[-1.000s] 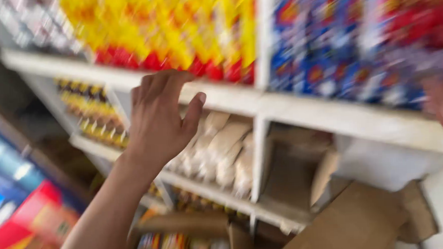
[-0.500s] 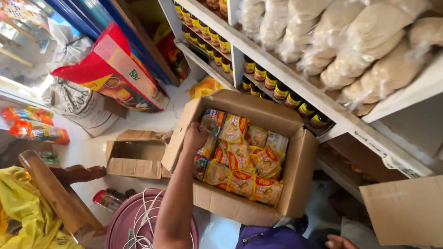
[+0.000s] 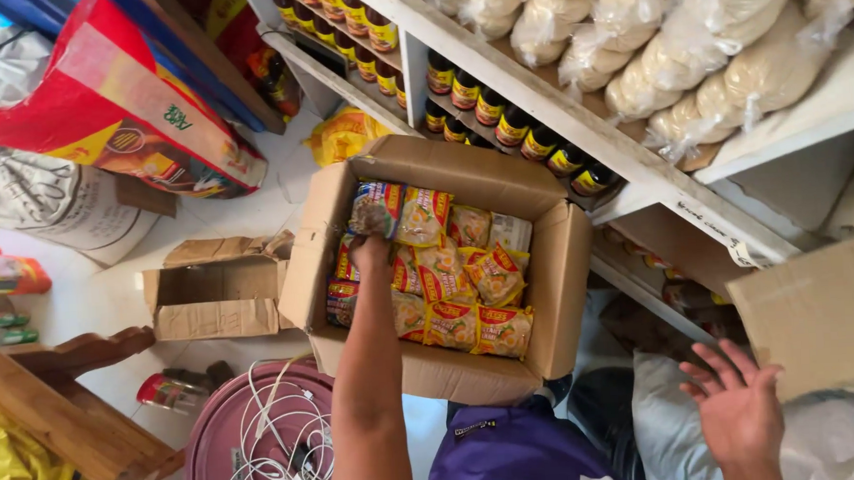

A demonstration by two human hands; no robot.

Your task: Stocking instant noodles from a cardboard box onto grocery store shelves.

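Landmark: open cardboard box point(image 3: 543, 264), flaps up, seen from above at frame centre.

Left hand point(image 3: 373, 244) reaches down into the box at its far left corner. Fingers curled and closed around one snack packet point(image 3: 376, 208), yellow and red with a darker picture panel. The packet is lifted slightly above the layer beneath it, its top edge near the box's far wall. Left forearm crosses the box's near wall.

Rest of the box: filled with more packets point(image 3: 468, 296) of the same kind, lying flat and overlapping, in rough rows.

Right hand point(image 3: 737, 409) is outside the box, off to its right and nearer the person. Palm open, fingers spread, holding nothing. It hovers just below a loose cardboard sheet point(image 3: 819, 314); whether it touches the sheet, cannot tell.

Beyond the box: white shelf unit point(image 3: 575, 118) with a row of dark bottles point(image 3: 499, 122) with yellow labels, and clear bags of pale grain point(image 3: 726, 64) one level up.

Left of the box: smaller empty carton point(image 3: 214, 297) on the white floor, touching or nearly touching the box's left wall. Farther left, a large red sack point(image 3: 115, 119).

Near-left of the box: round maroon lid point(image 3: 215, 451) with a coil of white cable point(image 3: 282, 448) on it.
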